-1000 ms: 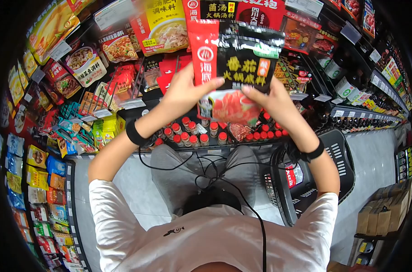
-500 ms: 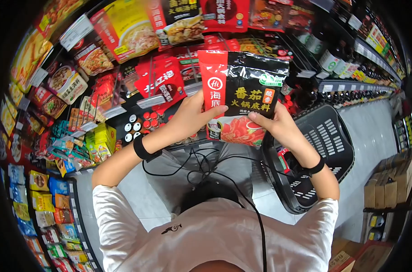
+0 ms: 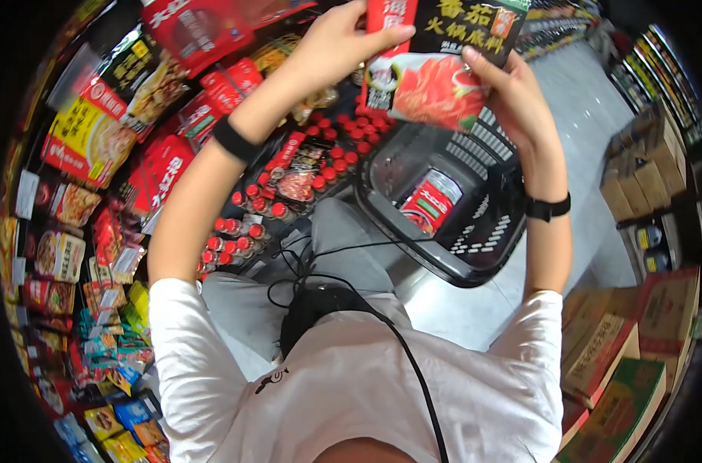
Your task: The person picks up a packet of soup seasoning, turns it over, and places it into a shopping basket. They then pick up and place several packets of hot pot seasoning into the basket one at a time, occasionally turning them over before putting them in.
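Note:
Between my two hands I hold a red and black packet of hotpot base (image 3: 439, 85), its front facing me and its top cut off by the frame edge. My left hand (image 3: 351, 40) grips its left edge, the thumb lying across the front. On the right edge, my right hand (image 3: 513, 89) is closed with its thumb pressed on the front. Below the packet stands a black shopping basket (image 3: 382, 204) on the floor. A red packet with a silvery end (image 3: 432, 202) lies in the basket.
Shelves to the left carry several bagged foods, among them a yellow packet (image 3: 88, 143). Red-capped bottles (image 3: 235, 245) stand low near my knees. Cardboard boxes (image 3: 644, 166) are stacked at the right, and a black cable (image 3: 401, 336) runs down my body.
My view has turned right, bringing the basket and its red packet into fuller sight. The held packet now sits higher in view, over the basket's far side. Both hands keep their hold.

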Demonstrator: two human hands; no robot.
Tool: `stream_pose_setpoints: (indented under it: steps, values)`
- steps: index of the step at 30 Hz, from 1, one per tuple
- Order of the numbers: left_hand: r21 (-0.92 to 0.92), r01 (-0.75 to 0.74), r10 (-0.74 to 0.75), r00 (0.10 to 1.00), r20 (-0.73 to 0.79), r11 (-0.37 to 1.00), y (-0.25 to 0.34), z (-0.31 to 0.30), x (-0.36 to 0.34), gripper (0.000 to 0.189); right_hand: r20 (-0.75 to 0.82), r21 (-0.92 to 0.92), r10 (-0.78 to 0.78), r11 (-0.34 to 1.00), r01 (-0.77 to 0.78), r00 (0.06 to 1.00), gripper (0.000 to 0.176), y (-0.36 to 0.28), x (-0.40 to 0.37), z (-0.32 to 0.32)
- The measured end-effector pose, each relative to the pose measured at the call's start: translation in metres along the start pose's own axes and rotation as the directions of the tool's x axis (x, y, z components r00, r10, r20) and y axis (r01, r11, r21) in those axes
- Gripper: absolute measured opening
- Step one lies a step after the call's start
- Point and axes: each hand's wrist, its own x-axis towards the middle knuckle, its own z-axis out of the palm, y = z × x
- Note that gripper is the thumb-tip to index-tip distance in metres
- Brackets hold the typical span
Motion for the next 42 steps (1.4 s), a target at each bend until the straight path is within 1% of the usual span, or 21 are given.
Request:
stream_pose_setpoints:
  steps: [3, 5, 7, 9, 11, 13, 15, 17, 19, 22, 23, 25, 27, 30, 32, 34, 35, 37, 38, 40, 42]
  values:
    - [-0.113, 0.032, -0.022, 0.995, 0.094, 0.993, -0.031, 0.059, 0.043, 0.034, -0.154, 0.084, 0.01, 0.996, 0.003, 0.988, 0.028, 0.028, -0.001, -0.043]
    - [-0.171, 0.106, -0.08, 0.985, 0.15, 0.98, -0.066, 0.107, 0.054, 0.032, -0.221, 0.175, 0.147, 0.978, -0.109, 0.964, 0.028, 0.07, -0.001, -0.076]
    - [-0.036, 0.182, -0.169, 0.958, 0.233, 0.983, -0.095, 0.15, 0.056, 0.028, -0.221, 0.23, 0.262, 0.95, -0.211, 0.939, 0.027, 0.109, -0.008, -0.101]
    - [-0.235, 0.329, -0.258, 0.923, 0.286, 0.915, -0.126, 0.192, 0.044, 0.023, -0.226, 0.297, 0.357, 0.911, -0.285, 0.906, 0.028, 0.148, -0.017, -0.124]
    - [-0.306, 0.55, -0.445, 0.824, 0.35, 0.777, -0.134, 0.217, 0.022, 0.019, -0.251, 0.276, 0.44, 0.886, -0.372, 0.862, 0.034, 0.165, -0.033, -0.128]
    - [-0.097, 0.692, -0.615, 0.69, 0.381, 0.716, -0.168, 0.244, 0.011, 0.018, -0.151, 0.318, 0.52, 0.831, -0.457, 0.84, 0.033, 0.192, -0.042, -0.138]
    - [-0.03, 0.682, -0.635, 0.695, 0.338, 0.731, -0.137, 0.236, -0.007, 0.023, -0.143, 0.356, 0.601, 0.773, -0.526, 0.786, 0.027, 0.213, -0.05, -0.139]
    - [0.119, 0.667, -0.667, 0.684, 0.295, 0.736, -0.167, 0.256, -0.012, 0.028, -0.101, 0.389, 0.617, 0.747, -0.54, 0.781, 0.028, 0.23, -0.057, -0.14]
    - [0.182, 0.693, -0.709, 0.631, 0.315, 0.697, -0.164, 0.256, -0.014, 0.029, -0.103, 0.422, 0.663, 0.704, -0.571, 0.741, 0.024, 0.237, -0.061, -0.139]
    - [0.099, 0.751, -0.724, 0.58, 0.373, 0.653, -0.167, 0.255, -0.024, 0.032, -0.128, 0.438, 0.7, 0.676, -0.593, 0.703, 0.023, 0.253, -0.067, -0.138]
    - [0.083, 0.778, -0.734, 0.544, 0.406, 0.623, -0.169, 0.255, -0.028, 0.033, -0.049, 0.419, 0.713, 0.651, -0.633, 0.7, 0.024, 0.263, -0.067, -0.143]
    - [0.055, 0.826, -0.745, 0.474, 0.47, 0.561, -0.189, 0.26, -0.037, 0.036, -0.063, 0.367, 0.771, 0.609, -0.703, 0.634, 0.026, 0.262, -0.069, -0.137]
    - [0.218, 0.83, -0.773, 0.335, 0.539, 0.513, -0.213, 0.271, -0.04, 0.041, 0.025, 0.386, 0.805, 0.54, -0.748, 0.593, 0.029, 0.275, -0.071, -0.138]
    - [0.309, 0.845, -0.774, 0.179, 0.607, 0.437, -0.235, 0.284, -0.047, 0.049, -0.004, 0.207, 0.83, 0.546, -0.812, 0.558, 0.037, 0.321, -0.071, -0.153]
    - [0.312, 0.85, -0.792, 0.181, 0.582, 0.424, -0.207, 0.275, -0.052, 0.055, -0.061, 0.046, 0.881, 0.472, -0.88, 0.469, 0.034, 0.403, -0.068, -0.189]
    - [0.349, 0.834, -0.801, 0.171, 0.574, 0.428, -0.196, 0.268, -0.051, 0.06, -0.092, 0.106, 0.948, 0.313, -0.944, 0.305, 0.037, 0.38, -0.072, -0.17]
    - [0.331, 0.835, -0.785, 0.177, 0.594, 0.439, -0.191, 0.265, -0.05, 0.06, -0.103, 0.069, 0.953, 0.291, -0.954, 0.283, 0.037, 0.387, -0.072, -0.168]
    - [0.299, 0.836, -0.754, 0.19, 0.629, 0.46, -0.171, 0.255, -0.044, 0.062, -0.123, -0.002, 0.962, 0.247, -0.969, 0.245, 0.038, 0.394, -0.072, -0.156]
    - [0.282, 0.851, -0.761, 0.191, 0.62, 0.443, -0.179, 0.259, -0.042, 0.058, -0.169, -0.164, 0.919, 0.331, -0.929, 0.357, 0.036, 0.372, -0.076, -0.146]
    - [0.225, 0.865, -0.744, 0.22, 0.631, 0.448, -0.171, 0.253, -0.036, 0.054, -0.229, -0.508, 0.914, 0.182, -0.842, 0.335, 0.039, 0.312, -0.06, -0.107]
    - [0.179, 0.873, -0.737, 0.253, 0.626, 0.453, -0.17, 0.251, -0.031, 0.048, -0.209, -0.534, 0.934, 0.139, -0.834, 0.289, 0.042, 0.36, -0.05, -0.108]
